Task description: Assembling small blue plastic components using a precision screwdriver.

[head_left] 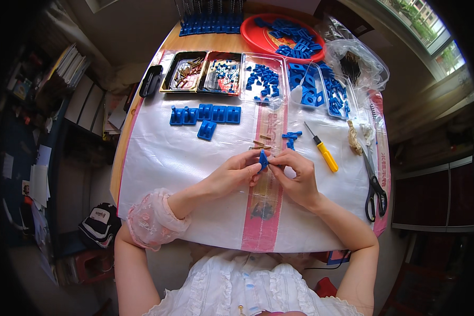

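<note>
Over the middle of the covered table, my left hand [239, 169] pinches a small blue plastic part [263, 160] between thumb and fingers. My right hand [297, 175] is closed in a pinch against that part's right side; whatever its fingertips hold is too small to make out. Just beyond the hands lie a few brass-coloured pins [259, 143]. Several small blue pieces [290, 138] are loose to their right. Farther left, a row of blue plastic brackets [211, 112] sits on the sheet, with one more bracket [206, 130] in front of it.
Behind are trays of brass screws [188, 72], small hardware [224, 73] and blue parts [263, 81]. A red basin [253, 39] of blue parts stands at the back. To the right lie a yellow-handled screwdriver [326, 154] and black-handled scissors [375, 196]. A black case [151, 81] lies left.
</note>
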